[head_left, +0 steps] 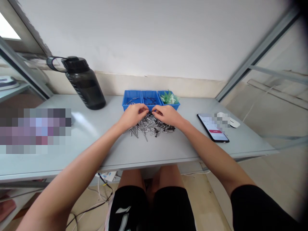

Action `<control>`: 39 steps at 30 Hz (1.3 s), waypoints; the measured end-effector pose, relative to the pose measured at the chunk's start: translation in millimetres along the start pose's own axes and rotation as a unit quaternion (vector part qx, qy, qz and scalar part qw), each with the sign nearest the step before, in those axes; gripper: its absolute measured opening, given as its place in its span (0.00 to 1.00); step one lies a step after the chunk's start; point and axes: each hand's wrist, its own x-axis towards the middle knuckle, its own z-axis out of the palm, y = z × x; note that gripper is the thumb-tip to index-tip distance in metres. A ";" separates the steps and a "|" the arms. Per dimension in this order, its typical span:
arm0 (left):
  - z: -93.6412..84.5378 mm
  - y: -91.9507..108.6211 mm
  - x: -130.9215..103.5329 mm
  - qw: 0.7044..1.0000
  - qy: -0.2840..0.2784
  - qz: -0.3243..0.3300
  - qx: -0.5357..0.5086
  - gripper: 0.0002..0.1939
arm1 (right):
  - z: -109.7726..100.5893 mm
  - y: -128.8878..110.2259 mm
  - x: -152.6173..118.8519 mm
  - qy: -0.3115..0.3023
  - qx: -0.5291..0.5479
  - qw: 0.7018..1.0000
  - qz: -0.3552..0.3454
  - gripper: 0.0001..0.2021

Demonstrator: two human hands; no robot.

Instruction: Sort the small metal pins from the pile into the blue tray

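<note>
A mixed pile of small metal fasteners (148,123), thin silver ones like blind rivets or nails and dark ones like screws, lies on the grey table. Over its left rear part is my left hand (135,113), thumb and fingertips drawn together. My right hand (166,115) is curled over the right rear part, its fingers also pinched and close to the left ones. Whatever is between the fingertips is too small to make out. Just behind the hands stand a left blue bin (132,93) with silver pieces, a middle blue bin (150,93) with dark ones, and a right blue bin (176,104).
Green-and-white plastic packaging (169,97) fills the right bin. A dark water bottle (86,85) stands at the back left. To the right lie a phone (213,128) and a white mouse (234,123). A blurred-out object (36,128) is at the far left. Metal frame posts flank the table.
</note>
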 end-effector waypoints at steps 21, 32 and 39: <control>1.1 3.4 1.7 0.992 0.002 -0.015 -0.124 0.06 | 0.6 -2.6 -1.4 -0.001 0.002 1.000 -0.022 0.09; 1.2 4.0 0.4 0.994 0.003 -0.007 -0.109 0.07 | 1.5 -6.3 -1.5 -0.016 0.007 0.999 -0.033 0.09; 0.3 6.6 0.7 0.986 0.050 -0.061 -0.145 0.02 | 0.9 -4.1 -1.7 -0.005 0.010 0.999 -0.040 0.10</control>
